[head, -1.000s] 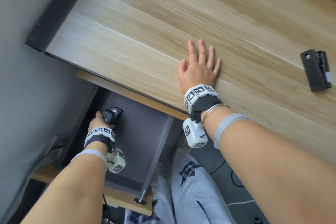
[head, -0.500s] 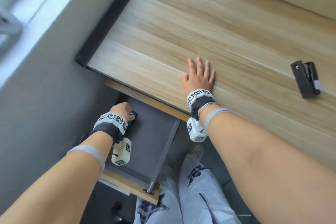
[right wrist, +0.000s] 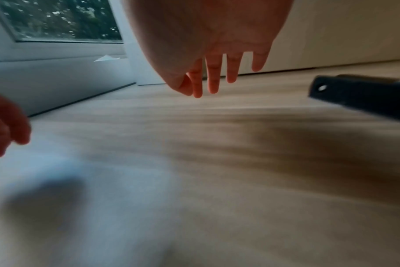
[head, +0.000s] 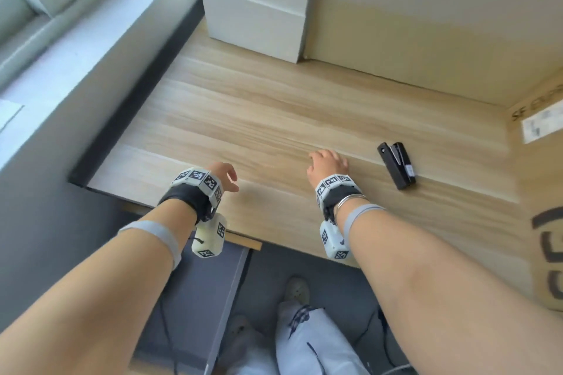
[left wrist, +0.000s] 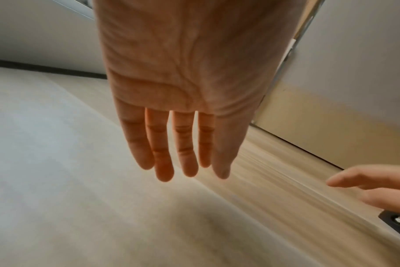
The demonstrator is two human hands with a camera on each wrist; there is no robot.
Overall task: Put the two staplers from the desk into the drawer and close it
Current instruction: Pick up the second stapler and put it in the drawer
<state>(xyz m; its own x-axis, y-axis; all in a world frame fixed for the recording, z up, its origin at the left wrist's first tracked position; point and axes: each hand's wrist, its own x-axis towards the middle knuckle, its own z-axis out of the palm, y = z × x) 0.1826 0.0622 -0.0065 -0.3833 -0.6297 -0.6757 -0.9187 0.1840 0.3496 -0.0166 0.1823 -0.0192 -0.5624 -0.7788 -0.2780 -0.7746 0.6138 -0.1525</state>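
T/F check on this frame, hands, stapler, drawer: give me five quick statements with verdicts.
1. A black stapler lies on the light wooden desk. True.
2. The right hand grips that stapler. False: it hovers over the desk to the stapler's left, fingers relaxed and holding nothing.
3. The left hand holds nothing. True: the left wrist view shows its fingers straight and bare.
4. The grey drawer under the desk is fully closed. False: it stands pulled out below the desk's front edge.
5. Two staplers are on the desk. False: only one shows there; what is in the drawer is hidden by the left arm.
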